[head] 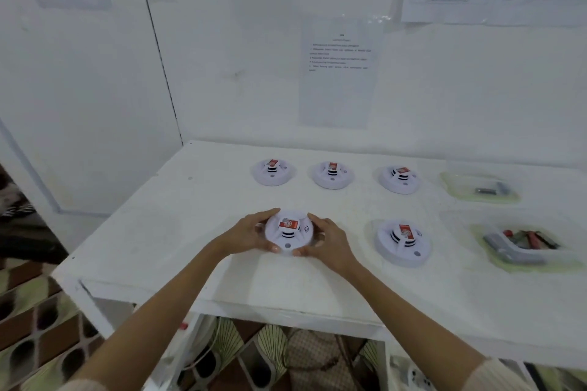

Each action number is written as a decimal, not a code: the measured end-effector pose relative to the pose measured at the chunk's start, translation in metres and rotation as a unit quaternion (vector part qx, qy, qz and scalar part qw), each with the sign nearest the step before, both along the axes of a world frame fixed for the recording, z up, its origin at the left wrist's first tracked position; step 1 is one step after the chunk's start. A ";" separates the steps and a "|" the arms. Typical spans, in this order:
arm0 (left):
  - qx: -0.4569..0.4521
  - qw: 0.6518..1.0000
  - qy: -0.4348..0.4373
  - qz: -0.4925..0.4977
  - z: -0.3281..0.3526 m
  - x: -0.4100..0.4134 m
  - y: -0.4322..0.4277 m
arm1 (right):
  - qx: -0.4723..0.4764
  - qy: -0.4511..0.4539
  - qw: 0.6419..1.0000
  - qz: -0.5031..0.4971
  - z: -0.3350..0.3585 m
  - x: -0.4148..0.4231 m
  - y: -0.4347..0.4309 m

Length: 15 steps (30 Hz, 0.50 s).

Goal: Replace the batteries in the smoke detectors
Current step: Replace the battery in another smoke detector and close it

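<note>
A round white smoke detector (288,231) with a red label on top sits near the front middle of the white table (203,200). My left hand (249,233) grips its left side, fingers curled over the far rim and thumb at the near rim. My right hand (327,240) grips its right side the same way. A second detector (402,241) lies to the right. Three more stand in a back row: left (273,171), middle (332,174) and right (399,179).
At the right, a clear tray (479,189) holds dark batteries, and a nearer tray (524,244) holds grey and red items. Paper sheets (340,73) hang on the wall behind. A patterned floor shows below the table's front edge.
</note>
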<state>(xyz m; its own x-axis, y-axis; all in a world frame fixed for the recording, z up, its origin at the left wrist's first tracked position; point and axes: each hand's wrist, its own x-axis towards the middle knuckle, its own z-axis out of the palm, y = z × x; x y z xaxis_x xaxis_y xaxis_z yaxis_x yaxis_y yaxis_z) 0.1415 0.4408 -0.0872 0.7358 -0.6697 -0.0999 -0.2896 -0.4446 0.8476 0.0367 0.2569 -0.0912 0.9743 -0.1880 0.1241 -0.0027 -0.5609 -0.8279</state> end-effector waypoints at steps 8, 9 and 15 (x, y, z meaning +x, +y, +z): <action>0.076 0.997 -0.030 -0.012 0.022 0.003 -0.008 | -0.014 0.031 0.999 0.025 0.014 -0.006 -0.006; 0.060 0.997 -0.057 -0.007 0.027 0.001 -0.014 | -0.021 0.019 0.999 0.025 0.017 -0.009 -0.012; -0.067 0.985 -0.155 -0.039 0.054 -0.028 -0.082 | -0.096 -0.069 0.993 -0.019 0.037 -0.030 -0.075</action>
